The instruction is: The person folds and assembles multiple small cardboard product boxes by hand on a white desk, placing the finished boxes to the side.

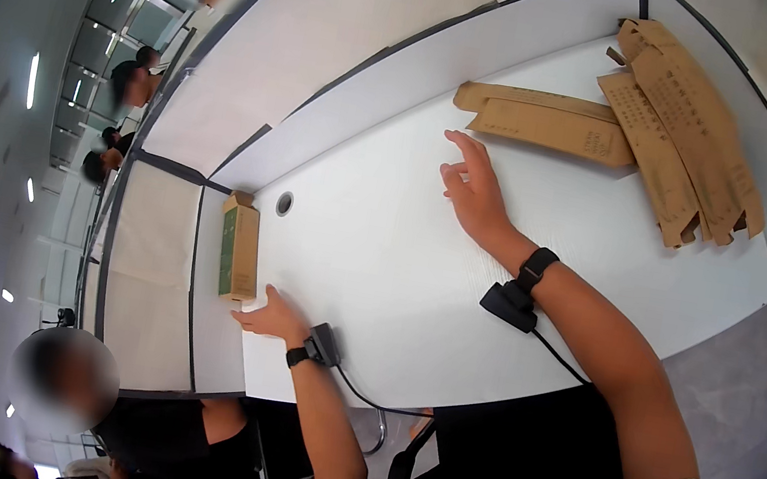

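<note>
My left hand (269, 317) lies flat on the white table (378, 269), its fingers spread and touching the near end of a small folded cardboard box (239, 248) with a green side. My right hand (475, 189) hovers open over the table, fingers stretched toward a flat brown cardboard blank (545, 123). A pile of several more flat brown blanks (690, 134) lies to the right of it. Both wrists wear black bands with small black devices, and cables run back from them.
A round cable hole (284, 203) sits in the table beside the folded box. White partition panels (336, 39) with dark edges stand behind the table. Another seated person (66, 379) is at the lower left, and several more people sit further back along the row.
</note>
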`<state>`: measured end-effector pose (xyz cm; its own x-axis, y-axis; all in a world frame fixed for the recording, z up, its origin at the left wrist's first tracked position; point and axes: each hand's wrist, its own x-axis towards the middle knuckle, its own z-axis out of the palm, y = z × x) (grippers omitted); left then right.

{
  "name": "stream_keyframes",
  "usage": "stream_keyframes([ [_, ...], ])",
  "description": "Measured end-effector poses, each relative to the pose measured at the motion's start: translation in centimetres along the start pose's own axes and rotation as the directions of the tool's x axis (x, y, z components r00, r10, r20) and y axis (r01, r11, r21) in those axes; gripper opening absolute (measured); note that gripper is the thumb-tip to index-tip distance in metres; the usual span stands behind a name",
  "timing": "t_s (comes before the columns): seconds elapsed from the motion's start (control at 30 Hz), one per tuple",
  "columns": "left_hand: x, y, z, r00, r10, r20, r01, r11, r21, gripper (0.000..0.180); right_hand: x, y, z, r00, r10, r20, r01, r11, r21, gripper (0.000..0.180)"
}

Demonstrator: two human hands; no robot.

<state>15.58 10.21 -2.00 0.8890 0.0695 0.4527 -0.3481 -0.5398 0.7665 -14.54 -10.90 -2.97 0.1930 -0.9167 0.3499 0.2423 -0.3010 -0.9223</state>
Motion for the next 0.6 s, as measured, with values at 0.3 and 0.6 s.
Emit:
stream_keyframes([
  [0.3,4.1,-1.4,1.9,0.969,0.113,0.22,-0.145,0.98,0.134,0.059,-1.0,-0.2,-0.4,1.0,0.002,0.003,-0.002,1.0,-0.014,0.045],
  [0.6,-0.5,0.4,2.4,0.556,0.577,0.598,-0.696,0.717,-0.045,0.044,-0.8,-1.3,-0.1,0.998,-0.065,-0.007,0.062,0.979,-0.194,0.046],
])
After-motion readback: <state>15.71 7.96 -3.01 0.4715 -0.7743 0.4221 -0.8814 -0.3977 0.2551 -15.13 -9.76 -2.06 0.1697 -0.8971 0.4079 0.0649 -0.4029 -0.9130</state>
